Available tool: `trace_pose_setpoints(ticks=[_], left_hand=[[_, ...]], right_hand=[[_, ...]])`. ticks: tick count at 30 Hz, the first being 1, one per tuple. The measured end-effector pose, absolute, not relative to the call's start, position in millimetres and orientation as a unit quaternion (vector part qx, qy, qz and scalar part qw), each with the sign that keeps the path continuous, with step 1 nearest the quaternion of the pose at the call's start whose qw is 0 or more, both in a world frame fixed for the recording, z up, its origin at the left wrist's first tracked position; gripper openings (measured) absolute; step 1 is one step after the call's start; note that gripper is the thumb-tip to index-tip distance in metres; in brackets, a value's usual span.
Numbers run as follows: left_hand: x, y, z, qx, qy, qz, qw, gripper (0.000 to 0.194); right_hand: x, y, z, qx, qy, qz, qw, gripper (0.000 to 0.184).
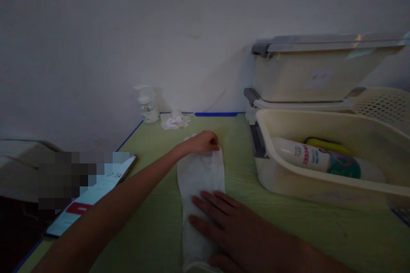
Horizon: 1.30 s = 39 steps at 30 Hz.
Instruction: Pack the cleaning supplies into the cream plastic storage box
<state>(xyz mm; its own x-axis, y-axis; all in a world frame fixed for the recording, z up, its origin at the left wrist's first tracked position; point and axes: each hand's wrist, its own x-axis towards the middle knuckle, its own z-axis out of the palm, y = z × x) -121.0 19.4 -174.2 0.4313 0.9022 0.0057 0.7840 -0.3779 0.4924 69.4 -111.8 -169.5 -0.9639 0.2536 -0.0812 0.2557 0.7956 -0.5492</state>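
A long white cloth point(200, 177), perhaps a sock, lies stretched lengthwise on the green table mat point(153, 230). My left hand point(203, 142) reaches across to its far end with the fingers curled down onto the fabric. My right hand point(233, 224) lies flat on the near part of the cloth, fingers spread and pointing left, pressing it to the mat.
A phone point(92, 196) with a lit screen lies at the left edge. A pump bottle point(147, 106) and a crumpled white cloth point(174, 120) stand by the wall. At the right is a cream basin point(320, 179) holding bottles, with stacked lidded bins point(320, 72) behind it.
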Motion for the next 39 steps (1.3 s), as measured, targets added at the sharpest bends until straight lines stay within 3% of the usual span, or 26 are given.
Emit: trace_pose_setpoints(ticks=[7, 24, 34, 39], left_hand=[[-117, 24, -191, 0.777, 0.534, 0.212, 0.257, 0.008], [-110, 13, -206, 0.687, 0.604, 0.339, 0.220, 0.015], [-118, 14, -198, 0.723, 0.536, 0.295, 0.320, 0.002], [-127, 17, -195, 0.740, 0.506, 0.285, 0.338, 0.012]], right_hand=[[69, -112, -169, 0.128, 0.949, -0.289, -0.005, 0.053], [67, -112, -167, 0.143, 0.948, -0.284, 0.016, 0.053], [70, -113, -165, 0.142, 0.948, -0.284, 0.004, 0.053], [70, -114, -168, 0.144, 0.947, -0.286, -0.005, 0.053]])
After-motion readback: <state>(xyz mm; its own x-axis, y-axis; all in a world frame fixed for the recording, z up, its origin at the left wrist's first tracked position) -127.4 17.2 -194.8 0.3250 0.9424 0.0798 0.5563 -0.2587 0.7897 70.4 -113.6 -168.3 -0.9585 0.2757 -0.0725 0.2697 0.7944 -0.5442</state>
